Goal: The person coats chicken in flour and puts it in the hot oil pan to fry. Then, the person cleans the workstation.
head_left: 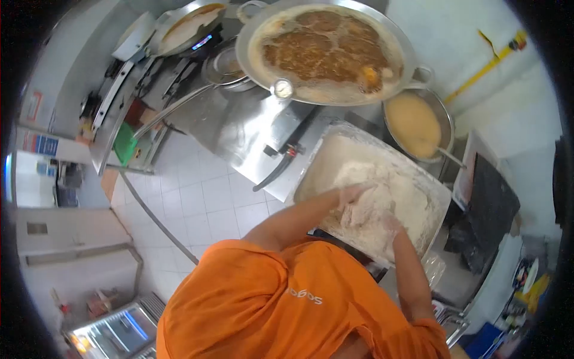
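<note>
A large rectangular tray (441, 206) of pale flour (353, 152) lies in front of me. Between my hands is a lumpy, flour-coated piece of food (369, 206); the coating hides its exact kind. My left hand (355, 195) grips it from the left, fingers bent over its upper side. From the lower right, my right hand (392, 225) closes against the same piece. Flour whitens both hands and blurs the outlines of the fingers.
Beyond the tray, a wide pan (245, 45) holds bubbling brown oil, with a dial thermometer (282, 89) at its rim. A pot of yellowish batter (414, 122) with a metal handle stands right of it. Black plastic (487, 209) hangs at the right; a hose (158, 221) runs left.
</note>
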The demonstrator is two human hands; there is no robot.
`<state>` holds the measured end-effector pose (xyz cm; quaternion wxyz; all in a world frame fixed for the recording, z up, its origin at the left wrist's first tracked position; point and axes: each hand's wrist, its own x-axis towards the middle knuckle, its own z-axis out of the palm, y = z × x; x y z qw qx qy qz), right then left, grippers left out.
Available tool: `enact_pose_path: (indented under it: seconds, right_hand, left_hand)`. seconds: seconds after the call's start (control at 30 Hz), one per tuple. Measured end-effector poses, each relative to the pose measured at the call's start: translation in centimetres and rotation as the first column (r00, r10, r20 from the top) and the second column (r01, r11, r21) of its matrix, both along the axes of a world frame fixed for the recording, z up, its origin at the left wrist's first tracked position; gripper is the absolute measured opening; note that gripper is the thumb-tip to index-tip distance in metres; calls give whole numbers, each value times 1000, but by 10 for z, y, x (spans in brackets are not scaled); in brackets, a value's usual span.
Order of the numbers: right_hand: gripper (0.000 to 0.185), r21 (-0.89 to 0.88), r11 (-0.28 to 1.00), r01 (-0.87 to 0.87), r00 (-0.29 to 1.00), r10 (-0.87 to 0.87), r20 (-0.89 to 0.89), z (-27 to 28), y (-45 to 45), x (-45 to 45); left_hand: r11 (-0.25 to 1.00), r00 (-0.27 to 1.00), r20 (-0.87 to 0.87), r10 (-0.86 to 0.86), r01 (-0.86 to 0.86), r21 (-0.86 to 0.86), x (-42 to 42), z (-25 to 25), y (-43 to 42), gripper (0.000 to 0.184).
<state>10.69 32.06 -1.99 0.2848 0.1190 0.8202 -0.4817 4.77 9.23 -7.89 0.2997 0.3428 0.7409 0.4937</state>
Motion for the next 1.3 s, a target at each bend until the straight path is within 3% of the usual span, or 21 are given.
enact_pose_path:
  seconds: [0.07,0.13,0.17,0.27,0.37,0.67,0.73,0.8,0.83,0.87,0.9,0.93,0.97,1.03,1.13,1.2,1.23,1.27,1.3]
  right_hand:
    - [62,11,998,67,961,-61,-269,-7,-28,-10]
    - [60,114,990,83,911,-29,-412,-13,-31,-17]
    - [59,198,978,68,898,26,-438,-18,-20,-19]
    - [57,525,850,-52,919,246,-308,-34,42,-28]
    - [54,663,723,-194,917,374,-139,-49,79,-41]
    - [47,686,608,-400,787,612,-83,-101,39,-95]
    - [46,704,454,-546,629,778,-14,-104,66,-78]
    - [44,680,51,-732,290,926,242,-40,77,-48]
    - [44,610,-151,-778,103,927,360,-8,83,-28]
    - [44,550,-58,-833,168,921,352,-1,89,-13]
    - [45,418,292,-860,439,842,314,-4,90,5]
    - [45,221,693,-686,722,612,322,-11,84,20]
    - [46,84,872,-483,841,435,323,-23,72,32]
    - [47,-111,963,-245,924,267,272,-51,46,32]
    - [49,-291,951,104,985,-57,166,-60,5,13]
    - [49,-169,964,205,970,-223,-92,-46,-12,-6]
    - [49,-174,938,299,919,-332,-211,-36,-17,-6]
    - [49,-130,946,297,912,-321,-256,-17,-16,-4]
    - [49,-83,951,297,903,-308,-300,4,-15,-2]
  left_hand:
    - [996,986,-151,77,-81,-23,-12,-85,34,78]
    - [891,979,-201,-35,-60,-450,-11,-59,39,65]
    - [833,978,-205,-35,-85,-547,-11,-45,35,64]
    - [815,970,-204,130,-221,-535,-16,-18,13,62]
    - [812,955,-178,239,-297,-502,-29,-16,6,60]
    - [862,952,-135,276,-307,-404,-66,-21,30,57]
    - [868,961,-68,269,-272,-416,-60,-8,1,56]
    - [884,953,94,287,-226,-409,-53,18,-27,57]
    - [889,892,275,358,-236,-392,-45,41,-40,57]
    - [888,782,453,429,-270,-373,-36,73,-47,57]
    - [875,628,610,483,-320,-363,-26,107,-52,57]
    - [867,519,698,494,-355,-349,-19,132,-52,57]
    - [867,441,759,478,-374,-329,-13,149,-47,58]
    - [904,474,798,372,-380,-196,-18,126,-16,59]
    - [916,488,839,239,-400,-28,-14,43,9,61]
    - [898,500,851,157,-431,88,-24,9,20,63]
    - [965,817,525,238,-260,-34,-24,-1,19,62]
    - [967,981,100,165,-140,-215,-24,-10,13,61]
    - [908,944,-326,-40,-102,-407,-29,-14,8,60]
